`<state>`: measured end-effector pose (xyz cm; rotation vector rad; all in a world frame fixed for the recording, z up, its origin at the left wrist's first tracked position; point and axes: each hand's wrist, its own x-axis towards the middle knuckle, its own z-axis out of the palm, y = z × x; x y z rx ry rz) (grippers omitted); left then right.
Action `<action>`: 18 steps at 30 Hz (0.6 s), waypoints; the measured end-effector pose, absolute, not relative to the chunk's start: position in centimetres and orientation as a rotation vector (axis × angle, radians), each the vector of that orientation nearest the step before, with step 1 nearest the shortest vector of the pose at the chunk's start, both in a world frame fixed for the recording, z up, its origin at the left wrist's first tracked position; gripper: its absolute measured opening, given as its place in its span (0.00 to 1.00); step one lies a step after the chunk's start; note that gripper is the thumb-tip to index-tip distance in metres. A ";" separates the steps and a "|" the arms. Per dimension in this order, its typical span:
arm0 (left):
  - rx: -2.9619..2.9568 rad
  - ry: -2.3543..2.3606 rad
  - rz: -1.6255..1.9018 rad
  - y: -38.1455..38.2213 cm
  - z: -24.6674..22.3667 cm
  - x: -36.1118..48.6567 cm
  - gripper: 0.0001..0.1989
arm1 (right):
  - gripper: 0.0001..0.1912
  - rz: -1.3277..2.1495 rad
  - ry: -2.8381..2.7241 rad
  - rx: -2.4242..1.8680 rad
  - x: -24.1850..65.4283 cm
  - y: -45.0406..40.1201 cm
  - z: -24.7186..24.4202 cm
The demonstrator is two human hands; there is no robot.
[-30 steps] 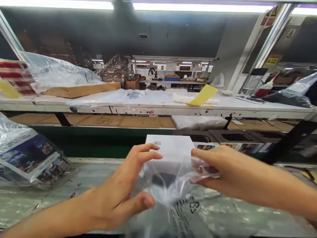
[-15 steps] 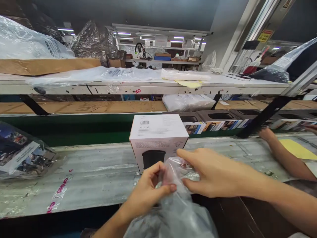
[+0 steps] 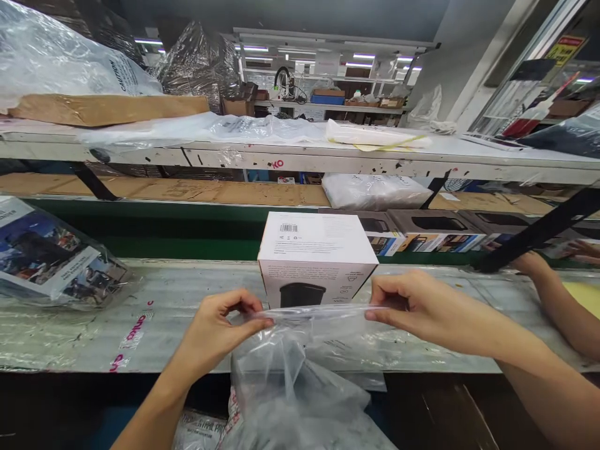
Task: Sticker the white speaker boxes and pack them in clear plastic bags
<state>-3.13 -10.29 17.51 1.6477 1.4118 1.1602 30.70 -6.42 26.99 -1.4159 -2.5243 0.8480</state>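
A clear plastic bag (image 3: 300,381) hangs in front of the bench, its top edge stretched taut between both hands. My left hand (image 3: 210,328) pinches the left end of that edge between thumb and fingers. At the right end, my right hand (image 3: 412,309) pinches it the same way. Just behind the bag stands a white printed box (image 3: 319,244), with a barcode on its top and a black container pictured on its front. The bag overlaps the lower front of the box from this view.
At left lies a plastic-wrapped printed package (image 3: 51,262). Several printed boxes (image 3: 435,228) line the green belt (image 3: 187,244) at right. Another person's hand and forearm (image 3: 553,294) reach in there, near a black strut (image 3: 534,231). A white shelf (image 3: 225,153) runs across above.
My hands have moved apart, and the bag's bunched top is now spread into a straight edge. The view has shifted, with the scene sliding slightly right.
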 end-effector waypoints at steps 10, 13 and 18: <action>1.795 1.230 1.159 -9.5 15.8 -2.8 0.11 | 0.20 0.941 -2.403 -1.351 32.5 -6.4 26.2; 1.672 1.353 1.321 -9.8 14.6 -3.0 0.09 | 0.25 0.945 -2.319 -1.499 33.0 -7.0 25.5; 1.365 1.279 1.221 -9.3 12.4 -3.5 0.30 | 0.21 0.920 -2.346 -1.085 33.7 -7.0 24.4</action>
